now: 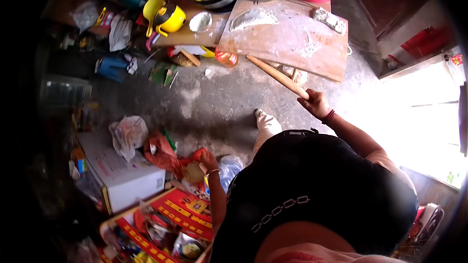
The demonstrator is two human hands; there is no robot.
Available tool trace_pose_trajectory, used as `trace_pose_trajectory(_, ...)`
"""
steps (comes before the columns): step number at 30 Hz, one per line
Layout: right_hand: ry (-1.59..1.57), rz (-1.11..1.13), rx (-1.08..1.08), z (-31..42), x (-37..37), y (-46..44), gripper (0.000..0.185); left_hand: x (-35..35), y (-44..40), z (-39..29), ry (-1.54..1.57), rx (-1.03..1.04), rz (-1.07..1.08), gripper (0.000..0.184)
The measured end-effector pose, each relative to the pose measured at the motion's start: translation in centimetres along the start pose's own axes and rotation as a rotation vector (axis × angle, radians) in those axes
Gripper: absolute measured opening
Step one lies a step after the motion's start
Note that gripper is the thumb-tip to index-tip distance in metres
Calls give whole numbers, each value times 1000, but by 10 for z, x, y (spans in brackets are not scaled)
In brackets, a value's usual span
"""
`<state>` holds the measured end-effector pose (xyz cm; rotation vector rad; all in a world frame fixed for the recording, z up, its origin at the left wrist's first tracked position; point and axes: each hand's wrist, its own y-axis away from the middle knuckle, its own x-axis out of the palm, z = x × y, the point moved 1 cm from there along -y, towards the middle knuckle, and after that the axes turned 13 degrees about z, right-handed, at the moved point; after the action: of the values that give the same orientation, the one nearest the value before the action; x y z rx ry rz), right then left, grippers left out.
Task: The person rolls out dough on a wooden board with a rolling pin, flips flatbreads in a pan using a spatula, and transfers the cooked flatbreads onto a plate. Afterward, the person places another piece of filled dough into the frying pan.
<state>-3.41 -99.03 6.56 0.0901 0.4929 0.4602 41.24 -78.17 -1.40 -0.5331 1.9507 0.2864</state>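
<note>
The right hand (317,104) clamped its fingers on the rolling pin's near end (298,90), perhaps keeping it clear of the floured board (273,44); the left hand (209,162) had fingers pinched on a red bag (165,155)

Strong white light comes from the right and makes the floor (363,75) there glow. The left side is dim and a bit blurry. The corners are black, and the edges look bent.

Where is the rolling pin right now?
Head view, above and right of centre: the rolling pin is in the right hand, pictured just below the wooden board.
</note>
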Motion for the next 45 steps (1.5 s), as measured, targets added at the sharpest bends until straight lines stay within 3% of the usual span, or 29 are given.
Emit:
trace_pose_trajectory(2, 8, -33, 31, 16, -2, -28, 25, -6, -70, -16, 54, 44, 76, 18)
trace_pose_trajectory(4, -4, -32, 48, 30, -4, -58, 25, 5, -147, -22, 83, 146, 1, 17)
trace_pose_trajectory(6, 61, -32, 98, 39, -6, -79, 26, 21, -239, -11, 150, 174, 230, 15)
trace_pose_trajectory(10, 70, -117, 149, 48, -1, -100, 26, 33, -389, -81, 542, 160, 318, 24)
trace_pose_trajectory(15, 47, -151, 217, 44, -9, -139, 26, 47, -520, -181, 368, 349, 285, 19)
trace_pose_trajectory(20, 93, -136, 194, 43, -32, -204, 27, 79, -583, -234, 75, 307, 398, 23)
trace_pose_trajectory(26, 7, -103, 257, 54, -50, -244, 24, 145, -604, -242, -78, 366, 536, 30)
trace_pose_trajectory(27, 2, -102, 261, 53, -52, -247, 24, 150, -599, -241, -61, 379, 411, 23)
trace_pose_trajectory(31, -26, -115, 274, 48, -55, -252, 23, 146, -609, -237, -115, 201, 462, 20)
trace_pose_trajectory(33, -46, -137, 273, 47, -55, -254, 23, 155, -625, -217, 145, 76, 515, 24)
trace_pose_trajectory(36, -43, -160, 243, 40, -51, -255, 24, 160, -628, -203, 850, -409, 526, 29)
trace_pose_trajectory(39, -63, -178, 224, 40, -48, -249, 25, 158, -632, -200, 1220, -498, 476, 28)
trace_pose_trajectory(45, -119, -205, 169, 43, -38, -225, 28, 111, -609, -207, 1511, -450, 632, 14)
